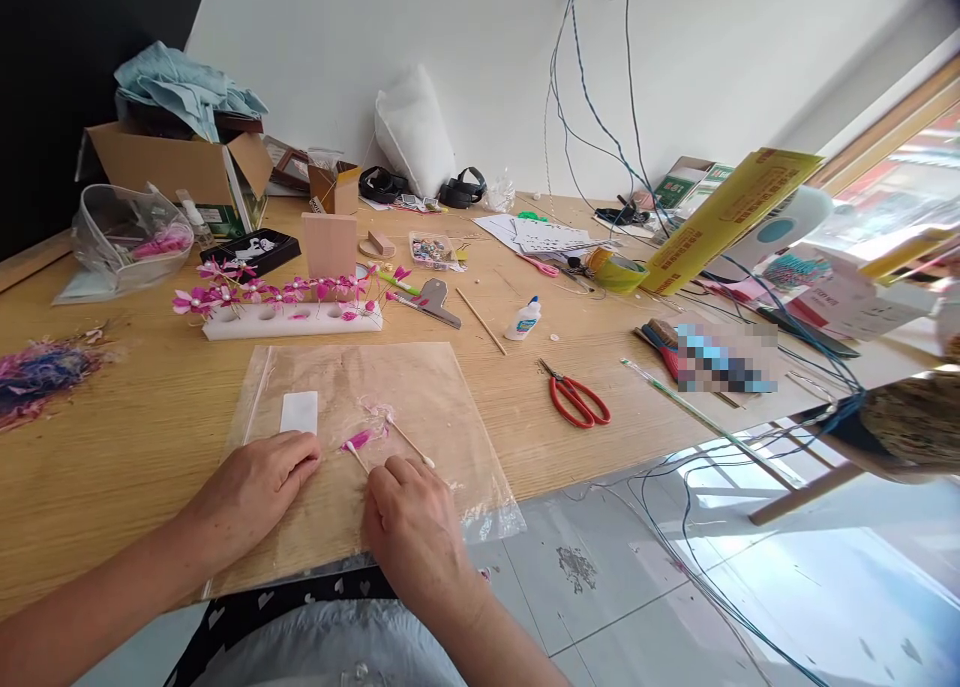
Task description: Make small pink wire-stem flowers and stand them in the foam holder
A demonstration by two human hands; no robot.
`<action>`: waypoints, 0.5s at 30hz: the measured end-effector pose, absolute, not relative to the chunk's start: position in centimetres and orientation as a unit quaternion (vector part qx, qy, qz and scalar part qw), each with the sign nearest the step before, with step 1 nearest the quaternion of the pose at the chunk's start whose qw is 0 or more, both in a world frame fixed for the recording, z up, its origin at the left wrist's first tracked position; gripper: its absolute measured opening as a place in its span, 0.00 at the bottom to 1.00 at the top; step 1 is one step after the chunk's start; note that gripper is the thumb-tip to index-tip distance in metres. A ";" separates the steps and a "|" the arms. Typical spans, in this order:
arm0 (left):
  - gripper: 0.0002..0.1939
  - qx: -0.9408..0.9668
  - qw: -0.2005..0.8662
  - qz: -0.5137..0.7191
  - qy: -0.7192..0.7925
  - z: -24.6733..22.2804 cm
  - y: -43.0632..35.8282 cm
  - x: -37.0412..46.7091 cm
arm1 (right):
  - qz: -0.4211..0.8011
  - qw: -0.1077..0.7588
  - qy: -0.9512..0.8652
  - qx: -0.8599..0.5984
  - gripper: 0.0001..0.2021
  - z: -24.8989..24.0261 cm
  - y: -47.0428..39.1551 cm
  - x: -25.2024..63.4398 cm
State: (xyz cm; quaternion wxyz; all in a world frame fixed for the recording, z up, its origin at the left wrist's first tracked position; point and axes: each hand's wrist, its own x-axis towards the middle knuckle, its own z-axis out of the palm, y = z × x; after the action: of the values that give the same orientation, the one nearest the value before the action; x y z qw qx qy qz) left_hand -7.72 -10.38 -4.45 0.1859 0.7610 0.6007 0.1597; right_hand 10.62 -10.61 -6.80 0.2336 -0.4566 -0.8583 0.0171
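Observation:
A clear plastic bag lies flat near the table's front edge. My left hand rests on its left part, fingers curled at the lower edge of a small white card; whether it grips the card is hidden. My right hand is closed around the lower end of a cotton swab, whose white tip touches a magenta petal. A second cotton swab lies on the bag just above my right hand, by a pinkish smear of glue or film.
Behind the bag, a white foam block holds magenta flowers. To the right are a glue bottle, a wooden stick and red-handled scissors. Colourful threads lie at left.

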 end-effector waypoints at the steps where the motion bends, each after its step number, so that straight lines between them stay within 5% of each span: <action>1: 0.13 0.761 0.186 0.162 0.599 -4.5 -10.4 -7.7 | 0.022 0.226 -0.858 -0.461 0.09 -6.8 -10.6 10.7; 15: 0.12 0.757 0.187 0.196 0.595 -4.7 -10.5 -7.8 | 0.021 0.263 -0.857 -0.443 0.09 -6.4 -10.8 10.8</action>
State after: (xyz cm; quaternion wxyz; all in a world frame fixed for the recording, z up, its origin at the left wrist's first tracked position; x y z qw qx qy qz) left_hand -7.82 -10.46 -4.68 0.1867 0.7568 0.5952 0.1955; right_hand 10.78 -10.79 -6.40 0.2627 -0.4433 -0.8568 0.0211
